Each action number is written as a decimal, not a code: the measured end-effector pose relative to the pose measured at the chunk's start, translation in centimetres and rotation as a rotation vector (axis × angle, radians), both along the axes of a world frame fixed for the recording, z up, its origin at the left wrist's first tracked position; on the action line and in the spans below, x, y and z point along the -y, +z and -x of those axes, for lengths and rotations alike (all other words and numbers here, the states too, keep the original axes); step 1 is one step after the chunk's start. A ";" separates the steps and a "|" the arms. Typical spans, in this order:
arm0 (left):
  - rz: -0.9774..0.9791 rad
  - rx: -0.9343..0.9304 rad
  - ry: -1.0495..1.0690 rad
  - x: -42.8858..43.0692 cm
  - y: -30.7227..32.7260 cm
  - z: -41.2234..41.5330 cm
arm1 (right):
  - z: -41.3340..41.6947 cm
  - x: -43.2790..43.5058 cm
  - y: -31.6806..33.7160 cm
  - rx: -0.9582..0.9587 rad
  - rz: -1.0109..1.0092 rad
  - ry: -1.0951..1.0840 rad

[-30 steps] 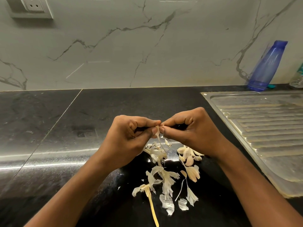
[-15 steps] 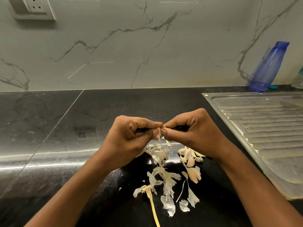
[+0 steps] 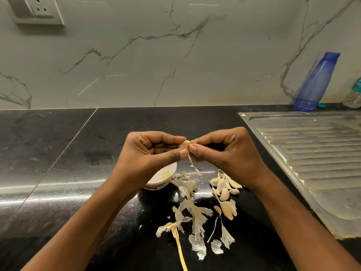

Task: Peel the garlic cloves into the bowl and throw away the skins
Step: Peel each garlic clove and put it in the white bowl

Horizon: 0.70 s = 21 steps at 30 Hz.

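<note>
Left hand (image 3: 150, 153) and right hand (image 3: 224, 151) both pinch one garlic clove (image 3: 185, 144) with curled fingers. Skin strip (image 3: 192, 163) dangles over bowl (image 3: 166, 178) and skins (image 3: 192, 210) on desk (image 3: 58, 163).

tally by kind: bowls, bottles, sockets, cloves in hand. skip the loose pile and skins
Bowls: 1, white bowl
Bottles: 2, blue bottle, clear bottle
Sockets: 1, wall socket
Cloves in hand: 1, garlic clove, pinched by left hand and right hand
Total: 5
</note>
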<state>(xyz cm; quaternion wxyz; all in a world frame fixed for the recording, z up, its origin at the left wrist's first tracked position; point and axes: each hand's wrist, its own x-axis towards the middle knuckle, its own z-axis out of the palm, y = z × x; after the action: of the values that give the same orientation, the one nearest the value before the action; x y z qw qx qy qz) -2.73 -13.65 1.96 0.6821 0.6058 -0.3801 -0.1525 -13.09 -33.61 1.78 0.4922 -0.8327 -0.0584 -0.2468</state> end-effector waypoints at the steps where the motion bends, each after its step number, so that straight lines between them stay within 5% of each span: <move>1: -0.002 -0.011 -0.010 0.0 0.0 0.0 | -0.1 0.0 0.0 0.005 -0.004 0.002; 21: -0.040 0.069 0.041 0.0 -0.6 -0.1 | -0.1 -0.9 -0.6 0.025 0.019 -0.051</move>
<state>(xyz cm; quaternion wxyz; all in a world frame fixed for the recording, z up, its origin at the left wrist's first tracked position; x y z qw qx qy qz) -2.62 -13.69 1.33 0.6594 0.6319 -0.3878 -0.1249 -12.98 -32.74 1.13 0.4770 -0.8355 -0.0456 -0.2689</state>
